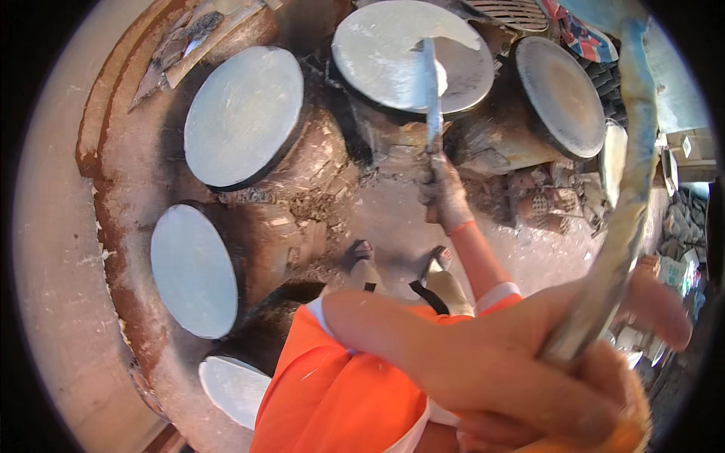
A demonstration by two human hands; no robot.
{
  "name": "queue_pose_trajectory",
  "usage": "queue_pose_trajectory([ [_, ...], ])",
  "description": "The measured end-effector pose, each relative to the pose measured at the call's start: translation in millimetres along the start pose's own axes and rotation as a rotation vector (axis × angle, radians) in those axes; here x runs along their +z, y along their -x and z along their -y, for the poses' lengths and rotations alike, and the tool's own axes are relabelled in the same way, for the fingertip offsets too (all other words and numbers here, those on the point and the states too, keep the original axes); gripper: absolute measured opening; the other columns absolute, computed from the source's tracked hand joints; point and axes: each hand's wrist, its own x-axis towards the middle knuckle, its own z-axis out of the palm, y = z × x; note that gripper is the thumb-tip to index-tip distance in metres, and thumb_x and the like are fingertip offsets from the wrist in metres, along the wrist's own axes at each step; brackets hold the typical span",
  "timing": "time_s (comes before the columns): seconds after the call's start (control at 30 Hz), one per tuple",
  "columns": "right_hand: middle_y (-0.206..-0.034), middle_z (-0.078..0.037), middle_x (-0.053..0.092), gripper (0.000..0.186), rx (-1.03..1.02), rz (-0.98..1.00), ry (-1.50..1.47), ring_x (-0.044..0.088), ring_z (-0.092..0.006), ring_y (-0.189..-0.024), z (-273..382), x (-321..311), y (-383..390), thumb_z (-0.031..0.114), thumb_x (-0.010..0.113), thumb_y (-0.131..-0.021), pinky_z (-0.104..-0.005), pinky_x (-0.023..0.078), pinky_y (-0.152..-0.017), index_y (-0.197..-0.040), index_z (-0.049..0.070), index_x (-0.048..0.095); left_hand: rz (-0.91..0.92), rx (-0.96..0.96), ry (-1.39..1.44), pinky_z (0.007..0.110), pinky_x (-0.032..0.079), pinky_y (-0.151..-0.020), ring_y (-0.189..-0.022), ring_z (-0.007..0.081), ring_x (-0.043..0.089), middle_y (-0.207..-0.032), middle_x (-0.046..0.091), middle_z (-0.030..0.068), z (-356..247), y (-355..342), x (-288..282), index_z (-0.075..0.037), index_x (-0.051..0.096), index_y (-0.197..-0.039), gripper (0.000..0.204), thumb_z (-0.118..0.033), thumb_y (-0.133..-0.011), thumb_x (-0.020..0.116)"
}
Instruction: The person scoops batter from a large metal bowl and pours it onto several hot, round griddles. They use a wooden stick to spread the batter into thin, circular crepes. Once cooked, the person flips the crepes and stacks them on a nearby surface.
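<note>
My right hand [445, 192], with an orange band at the wrist, reaches forward and grips a long flat blade-like spatula [433, 98]. The spatula lies over a round griddle [472, 79] at the far middle. White coating covers most of that griddle, with a greyer patch at its right. A small white lump [441, 77] shows beside the blade. Close to the camera, my left hand [521, 370] crosses to the right, its fingers closed round a long worn stick [630, 174]. The stick rises toward the upper right; the hand's underside is hidden.
Round white-topped griddles curve along the left: one far left [245, 117], one mid-left [194, 272], another near left [236, 389]. A greyish-brown griddle [560, 98] stands far right. They rest on brown clay stoves [310, 155]. Broken blocks [547, 200] lie beneath the right griddle. My feet stand between.
</note>
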Motion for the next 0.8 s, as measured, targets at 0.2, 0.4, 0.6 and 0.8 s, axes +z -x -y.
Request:
queue_pose_trajectory([
  [0.2,-0.056,0.001,0.044,0.027,0.318,0.053,0.315,0.039,-0.0113,-0.037,12,4,-16,0.039,0.047,-0.089,-0.0284,0.033,-0.033,-0.081,0.013,0.047,0.016,0.29,0.242,0.041,0.051,-0.075,-0.086,0.0315,0.062,-0.089,0.06,0.0274,66,-63,-26,0.017,0.039,-0.115,0.063,-0.016,-0.067,0.064],
  [0.4,-0.056,-0.002,0.046,0.039,0.213,0.002,0.446,0.042,-0.0142,-0.04,-18,-60,-12,0.046,0.048,-0.087,-0.0312,0.035,-0.035,-0.074,0.01,0.049,0.165,0.214,0.011,0.028,0.032,-0.048,-0.053,0.0175,0.044,-0.073,0.054,0.0168,32,-49,-64,0.006,0.029,-0.125,0.054,-0.006,-0.078,0.052],
  [0.6,-0.052,-0.005,0.043,0.045,0.335,-0.213,0.324,0.04,-0.0171,-0.035,46,-59,21,0.047,0.046,-0.087,-0.0334,0.034,-0.032,-0.065,0.008,0.046,-0.57,0.417,-0.714,0.015,0.027,-0.033,-0.036,0.0013,0.035,-0.08,0.049,0.0062,-42,44,-71,0.001,0.032,-0.127,0.038,-0.02,-0.095,0.038],
  [0.8,-0.055,-0.006,0.046,0.04,0.237,0.135,0.608,0.047,-0.0168,-0.045,19,-31,-17,0.04,0.045,-0.09,-0.0329,0.043,-0.041,-0.075,0.003,0.051,-1.142,0.699,-0.889,0.016,0.024,-0.033,-0.036,0.0005,0.026,-0.075,0.045,0.0028,-58,97,-102,-0.011,0.042,-0.123,0.028,-0.016,-0.096,0.036],
])
